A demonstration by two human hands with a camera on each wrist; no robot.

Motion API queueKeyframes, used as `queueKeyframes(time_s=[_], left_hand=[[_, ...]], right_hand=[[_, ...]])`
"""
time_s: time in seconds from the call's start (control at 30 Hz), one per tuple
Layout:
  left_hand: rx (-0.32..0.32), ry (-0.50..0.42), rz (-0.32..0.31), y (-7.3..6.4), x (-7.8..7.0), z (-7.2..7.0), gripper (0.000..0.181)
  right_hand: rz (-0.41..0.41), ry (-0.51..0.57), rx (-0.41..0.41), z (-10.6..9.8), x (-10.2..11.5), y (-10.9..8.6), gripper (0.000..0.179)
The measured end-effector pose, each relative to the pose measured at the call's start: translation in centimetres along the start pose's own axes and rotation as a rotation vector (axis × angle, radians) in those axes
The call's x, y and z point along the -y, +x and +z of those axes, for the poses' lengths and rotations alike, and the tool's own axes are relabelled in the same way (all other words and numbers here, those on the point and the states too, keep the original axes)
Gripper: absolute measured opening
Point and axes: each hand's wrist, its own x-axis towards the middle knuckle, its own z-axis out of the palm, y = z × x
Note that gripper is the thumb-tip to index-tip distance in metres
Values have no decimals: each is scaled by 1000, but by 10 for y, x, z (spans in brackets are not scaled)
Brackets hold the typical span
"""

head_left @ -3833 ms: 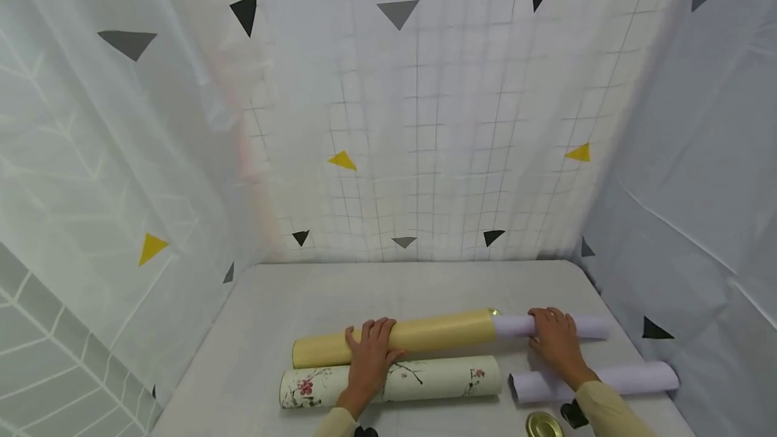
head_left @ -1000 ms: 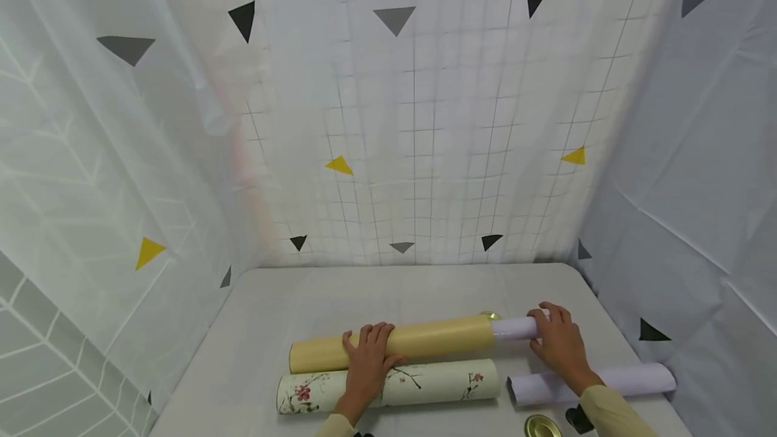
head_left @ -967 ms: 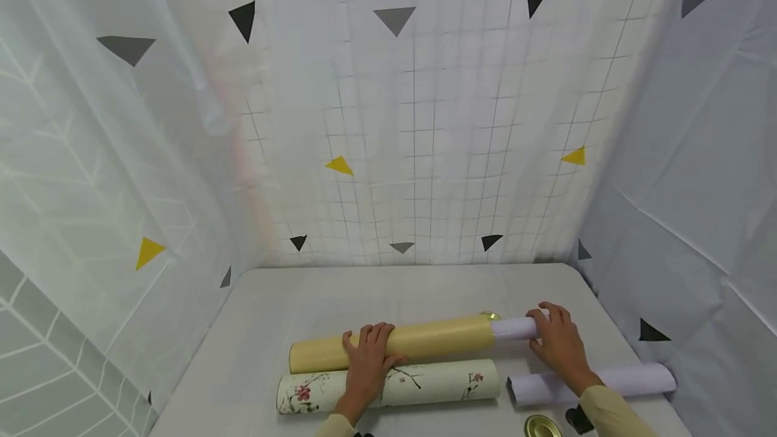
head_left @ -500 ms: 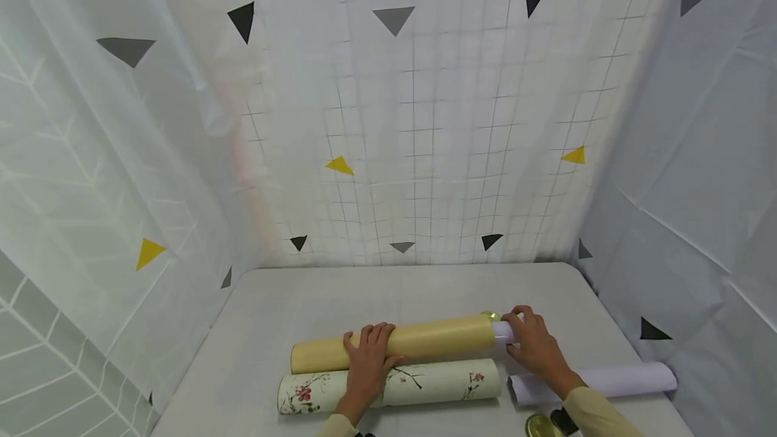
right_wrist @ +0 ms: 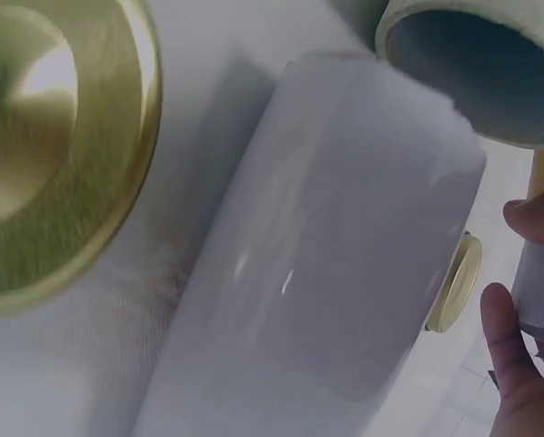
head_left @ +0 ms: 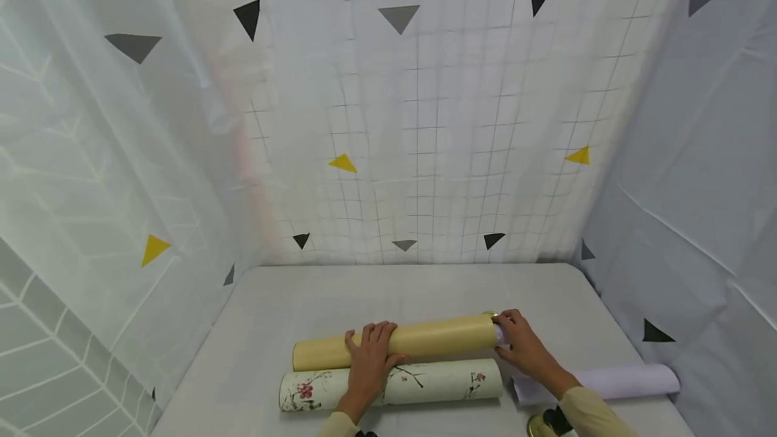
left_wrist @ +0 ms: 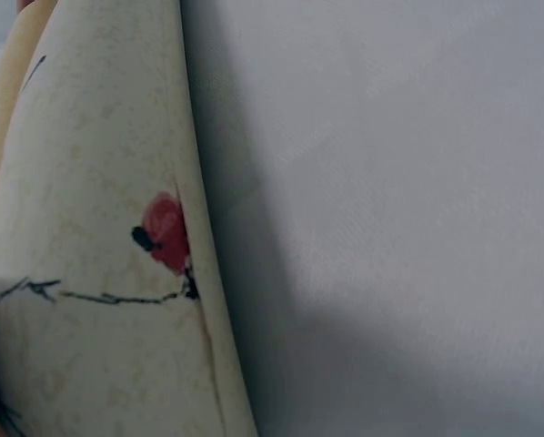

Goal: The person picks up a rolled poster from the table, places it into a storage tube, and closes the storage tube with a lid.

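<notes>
A yellow cardboard tube (head_left: pixel 443 333) lies across the table, and my left hand (head_left: pixel 369 364) holds it near its middle, fingers over the top and thumb on the near side. At its right mouth a short end of a rolled lavender sheet (head_left: pixel 500 334) sticks out. My right hand (head_left: pixel 527 346) pinches that end between thumb and fingers; the rest of the roll is hidden inside the tube. In front lies a pale tube with a flower print (head_left: pixel 443 383), under my left wrist. Its hollow mouth (right_wrist: pixel 477 68) shows in the right wrist view.
A second lavender roll (head_left: pixel 628 382) lies at the right, below my right forearm. One gold lid (head_left: pixel 489 315) sits behind the yellow tube's right end, another gold lid (head_left: pixel 537 425) by the front edge. White sheeting (head_left: pixel 419 120) with triangles hangs behind the table.
My right hand has moved left with the lavender roll, sliding it into the yellow tube until only a short end shows. The left hand has kept its place on the tube.
</notes>
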Motion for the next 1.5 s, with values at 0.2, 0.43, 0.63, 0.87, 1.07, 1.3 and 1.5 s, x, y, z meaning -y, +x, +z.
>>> queueKeyframes(time_s=[0.2,0.43,0.63,0.87,1.07,1.3,1.5], left_hand=[[-9,17,-1,-1,1,1,66],[-12,-12,3,-1,0,1,66],[-10,-8,-1,-1,0,2,67],[2,-16,-13,-1,-1,0,67],[-19,-35,-6,-1,1,2,67],[-10,1,-5,1,0,2,66],[-22,-9,-5,0,1,2,67]], right_hand=[[23,68,33,2,0,0,58],[44,95,63,-2,4,0,57],[38,141,69,-3,8,-1,60],[18,162,50,1,7,-4,61],[-7,168,65,2,5,-1,62],[-3,180,104,2,5,-1,61],[-59,213,47,3,1,-5,59]])
